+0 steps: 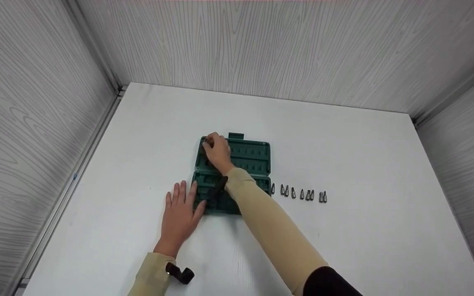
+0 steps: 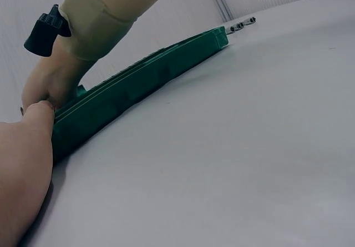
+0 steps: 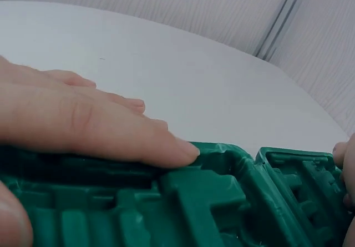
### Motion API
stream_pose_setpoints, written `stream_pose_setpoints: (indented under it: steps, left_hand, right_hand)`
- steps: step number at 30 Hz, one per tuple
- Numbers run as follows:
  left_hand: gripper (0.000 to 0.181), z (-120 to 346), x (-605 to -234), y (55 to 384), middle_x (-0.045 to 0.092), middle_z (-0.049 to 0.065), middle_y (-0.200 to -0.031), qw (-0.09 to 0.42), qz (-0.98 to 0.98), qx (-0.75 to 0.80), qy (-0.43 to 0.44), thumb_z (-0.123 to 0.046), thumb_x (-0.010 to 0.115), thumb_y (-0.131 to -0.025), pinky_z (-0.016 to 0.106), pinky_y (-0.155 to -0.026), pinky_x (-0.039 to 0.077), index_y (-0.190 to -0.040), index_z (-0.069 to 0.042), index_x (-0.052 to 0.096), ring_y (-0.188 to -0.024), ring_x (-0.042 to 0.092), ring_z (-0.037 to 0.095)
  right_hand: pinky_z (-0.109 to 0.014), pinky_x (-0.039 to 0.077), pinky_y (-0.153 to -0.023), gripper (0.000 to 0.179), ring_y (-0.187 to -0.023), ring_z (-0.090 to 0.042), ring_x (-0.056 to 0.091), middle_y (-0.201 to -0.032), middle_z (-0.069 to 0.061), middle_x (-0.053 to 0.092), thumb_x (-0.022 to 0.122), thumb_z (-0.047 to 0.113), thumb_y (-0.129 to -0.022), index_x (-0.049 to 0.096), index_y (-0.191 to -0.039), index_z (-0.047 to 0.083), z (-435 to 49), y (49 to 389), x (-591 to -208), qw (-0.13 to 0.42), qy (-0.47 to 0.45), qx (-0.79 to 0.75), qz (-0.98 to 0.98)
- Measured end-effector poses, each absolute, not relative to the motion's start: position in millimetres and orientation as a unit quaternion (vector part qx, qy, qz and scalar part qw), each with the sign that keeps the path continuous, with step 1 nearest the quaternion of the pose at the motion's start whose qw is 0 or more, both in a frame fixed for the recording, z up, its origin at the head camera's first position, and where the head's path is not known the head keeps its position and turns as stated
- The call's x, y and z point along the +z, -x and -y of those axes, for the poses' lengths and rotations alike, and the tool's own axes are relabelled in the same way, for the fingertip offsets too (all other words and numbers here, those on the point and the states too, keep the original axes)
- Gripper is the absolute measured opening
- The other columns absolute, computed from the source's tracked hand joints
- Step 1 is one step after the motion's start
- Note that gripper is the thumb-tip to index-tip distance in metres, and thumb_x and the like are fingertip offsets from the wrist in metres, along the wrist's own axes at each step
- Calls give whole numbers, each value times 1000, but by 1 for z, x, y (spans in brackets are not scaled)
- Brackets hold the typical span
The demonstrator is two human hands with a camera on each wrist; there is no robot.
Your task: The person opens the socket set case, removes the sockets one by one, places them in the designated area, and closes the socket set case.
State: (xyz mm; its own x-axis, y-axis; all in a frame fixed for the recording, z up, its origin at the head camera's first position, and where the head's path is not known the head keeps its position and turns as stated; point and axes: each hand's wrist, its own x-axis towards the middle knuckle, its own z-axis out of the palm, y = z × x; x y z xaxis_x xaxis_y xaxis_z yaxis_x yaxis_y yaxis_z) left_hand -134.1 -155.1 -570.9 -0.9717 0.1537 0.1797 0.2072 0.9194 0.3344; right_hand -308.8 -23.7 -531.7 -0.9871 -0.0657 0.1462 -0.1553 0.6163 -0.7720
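An opened green plastic tool case (image 1: 257, 148) lies flat on the white table, its moulded slots facing up. My right hand (image 1: 219, 153) reaches over the far left corner of the case and pinches a small dark metal bit (image 1: 206, 141), mostly hidden by the fingertips. Along the near half's left edge rests my left hand (image 1: 178, 220), fingers straight and spread. In the right wrist view the index finger of that left hand (image 3: 105, 125) lies along the case rim. To the right of the case several metal bits (image 1: 302, 194) lie in a loose row.
The white table (image 1: 368, 164) extends around the case. Grey wood-grain panels (image 1: 261, 49) stand at the back and both sides. My right forearm (image 1: 278, 230) crosses over the near half of the case and hides part of it.
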Motion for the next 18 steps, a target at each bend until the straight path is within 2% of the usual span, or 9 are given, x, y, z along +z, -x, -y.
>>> stream_pose_setpoints:
  steps: [5,18]
  left_hand:
    - [70,157,-572,133,20,17,-151,72,977,-180,93,-60,24,-95,51,-109,5,-149,-15,24,-140,10,32]
    - [70,164,-572,137,21,18,-151,79,977,-173,99,-59,25,-95,52,-109,5,-149,-15,22,-140,10,32]
  right_hand:
    - [-28,42,-77,14,-86,-14,51,-95,-3,56,57,17,-93,58,-103,8,19,305,-534,64,-109,459,880]
    - [-27,41,-79,15,-92,-15,47,-99,-2,54,58,20,-93,59,-103,9,3,285,-520,90,-156,483,857]
